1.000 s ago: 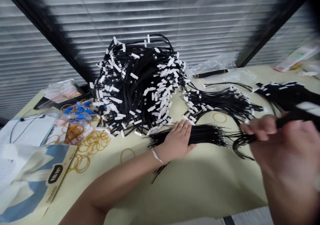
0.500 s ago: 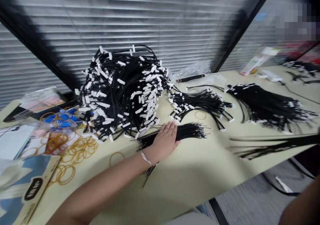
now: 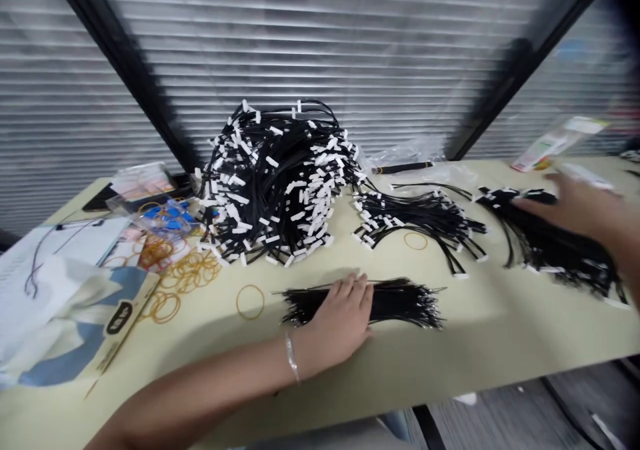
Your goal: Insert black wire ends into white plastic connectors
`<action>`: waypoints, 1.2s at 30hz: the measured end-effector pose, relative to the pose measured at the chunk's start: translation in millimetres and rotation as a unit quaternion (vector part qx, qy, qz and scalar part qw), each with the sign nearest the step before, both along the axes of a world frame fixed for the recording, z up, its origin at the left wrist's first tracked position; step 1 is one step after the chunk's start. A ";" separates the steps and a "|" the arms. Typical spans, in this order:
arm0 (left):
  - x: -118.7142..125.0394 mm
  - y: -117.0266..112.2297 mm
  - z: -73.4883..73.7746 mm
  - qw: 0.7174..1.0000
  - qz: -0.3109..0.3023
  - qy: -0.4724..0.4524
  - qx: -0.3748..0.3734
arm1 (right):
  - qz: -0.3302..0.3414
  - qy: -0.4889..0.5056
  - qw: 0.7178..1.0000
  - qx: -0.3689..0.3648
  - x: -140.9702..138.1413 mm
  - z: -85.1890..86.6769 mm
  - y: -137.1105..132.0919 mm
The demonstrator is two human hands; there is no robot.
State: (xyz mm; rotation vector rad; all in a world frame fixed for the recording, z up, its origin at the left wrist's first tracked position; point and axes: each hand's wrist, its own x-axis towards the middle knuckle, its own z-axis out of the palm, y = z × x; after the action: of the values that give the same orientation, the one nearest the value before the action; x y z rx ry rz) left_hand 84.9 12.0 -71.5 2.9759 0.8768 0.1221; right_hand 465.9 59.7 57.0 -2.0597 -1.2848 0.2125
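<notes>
With my left hand (image 3: 340,320) as the clock's centre, its fingers lie straight and flat across a bundle of black wires (image 3: 400,300) that pokes out toward 3 o'clock; it looks gathered, though I see no band around it. At 2, my right hand (image 3: 583,207) is over a heap of black cables (image 3: 565,253), too blurred to tell whether its fingers grip any. A big pile of white-tipped cables (image 3: 285,177) sits unsorted at 11, a lone rubber band (image 3: 250,318) at 9.
</notes>
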 end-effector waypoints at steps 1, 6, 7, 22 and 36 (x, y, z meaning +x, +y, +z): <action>-8.5 -0.2 1.4 1.000 0.014 0.001 -0.005 | 0.067 -0.022 0.997 -0.040 -21.2 -13.0 -3.9; -56.5 -0.7 3.4 0.995 0.092 0.020 -0.035 | 0.436 -0.056 0.879 -0.185 -126.2 -90.0 -61.8; -63.9 -1.8 2.8 0.995 0.094 0.024 -0.040 | 0.472 -0.072 0.857 -0.193 -138.6 -103.2 -72.3; -77.6 19.1 -14.6 0.999 0.034 -0.028 -0.008 | 0.456 -0.299 0.838 -0.005 -155.7 -160.9 -76.5; -147.5 -13.7 -10.1 0.995 0.066 -0.052 -0.047 | 0.297 -0.149 0.943 -0.012 -125.0 -161.7 -103.6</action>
State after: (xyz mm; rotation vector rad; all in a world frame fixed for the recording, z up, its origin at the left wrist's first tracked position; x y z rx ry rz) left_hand -62.6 -1.7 -81.7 2.7952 1.0361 0.2310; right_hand 340.9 -44.0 -104.8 -1.7099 -2.0852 0.1861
